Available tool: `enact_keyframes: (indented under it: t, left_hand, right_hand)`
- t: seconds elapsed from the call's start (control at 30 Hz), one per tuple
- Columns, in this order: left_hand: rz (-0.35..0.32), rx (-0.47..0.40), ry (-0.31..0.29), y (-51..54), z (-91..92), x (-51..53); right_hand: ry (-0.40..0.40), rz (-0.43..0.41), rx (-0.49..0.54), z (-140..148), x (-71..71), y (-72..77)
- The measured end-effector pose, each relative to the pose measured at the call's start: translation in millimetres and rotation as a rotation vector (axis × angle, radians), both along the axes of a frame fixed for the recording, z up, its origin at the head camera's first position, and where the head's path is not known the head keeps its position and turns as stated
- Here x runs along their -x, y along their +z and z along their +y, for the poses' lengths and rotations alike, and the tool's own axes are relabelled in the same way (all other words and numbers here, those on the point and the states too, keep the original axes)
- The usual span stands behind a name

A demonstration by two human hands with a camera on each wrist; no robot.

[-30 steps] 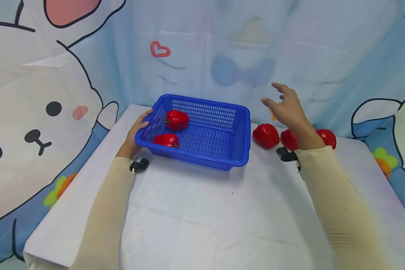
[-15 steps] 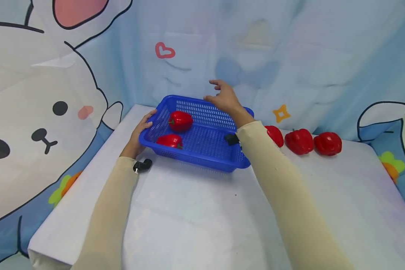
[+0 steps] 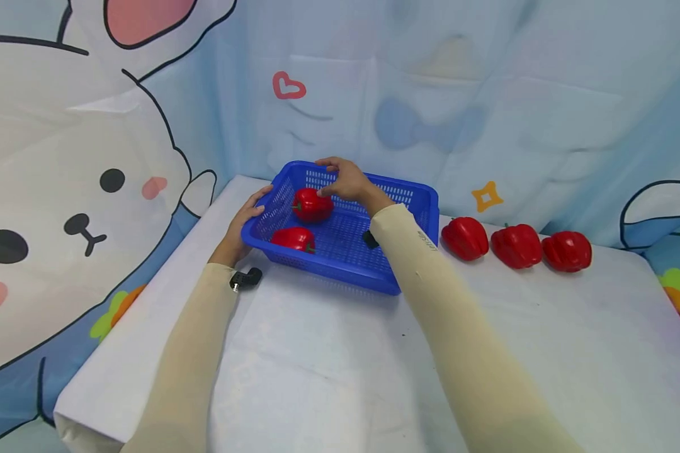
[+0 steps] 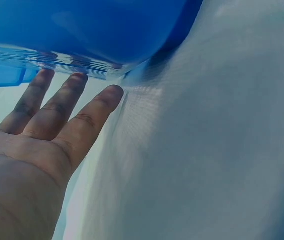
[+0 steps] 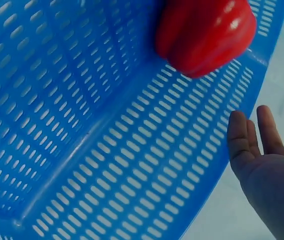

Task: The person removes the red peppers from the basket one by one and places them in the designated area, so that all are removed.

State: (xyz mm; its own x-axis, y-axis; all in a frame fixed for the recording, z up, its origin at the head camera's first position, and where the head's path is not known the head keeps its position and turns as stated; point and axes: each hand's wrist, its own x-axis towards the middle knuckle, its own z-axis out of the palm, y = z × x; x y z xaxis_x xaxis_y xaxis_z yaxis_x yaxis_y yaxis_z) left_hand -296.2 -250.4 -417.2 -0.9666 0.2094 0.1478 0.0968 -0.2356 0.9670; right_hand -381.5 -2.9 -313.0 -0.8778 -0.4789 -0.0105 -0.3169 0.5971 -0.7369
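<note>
A blue plastic basket (image 3: pixel 340 267) with slotted walls sits on the white table. It holds two red bell peppers, one farther back (image 3: pixel 311 206) and one nearer (image 3: pixel 293 239). Against the basket's left end rests my left hand (image 3: pixel 239 229); the left wrist view shows its straight fingers (image 4: pixel 77 90) at the outer wall. My right hand (image 3: pixel 348 180) is over the far rim, its thumb tip beside the back pepper. Fingers spread, it holds nothing; in the right wrist view a gap separates the hand (image 5: pixel 267 160) from the bell pepper (image 5: pixel 207 37).
Three more red bell peppers stand in a row right of the basket: the near one (image 3: pixel 464 239), the middle one (image 3: pixel 516 245) and the outer one (image 3: pixel 566 251). A printed curtain (image 3: pixel 430 75) hangs close behind the table (image 3: pixel 328 377).
My right hand has moved left from above the row of peppers to over the basket, then down toward the back pepper. My left hand has stayed at the basket's left end.
</note>
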Motion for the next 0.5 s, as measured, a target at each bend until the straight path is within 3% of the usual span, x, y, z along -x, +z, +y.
enact_keyframes:
  t: [0.4, 0.5]
  left_hand:
    - [-0.013, 0.007, -0.002, -1.8, -0.2, -1.8]
    - [0.003, -0.010, -0.016, -0.9, -0.9, 0.6]
  right_hand:
    - [0.095, -0.154, -0.132, -5.2, 3.4, -20.4]
    - [0.110, -0.152, -0.154, -3.2, 1.7, -23.5]
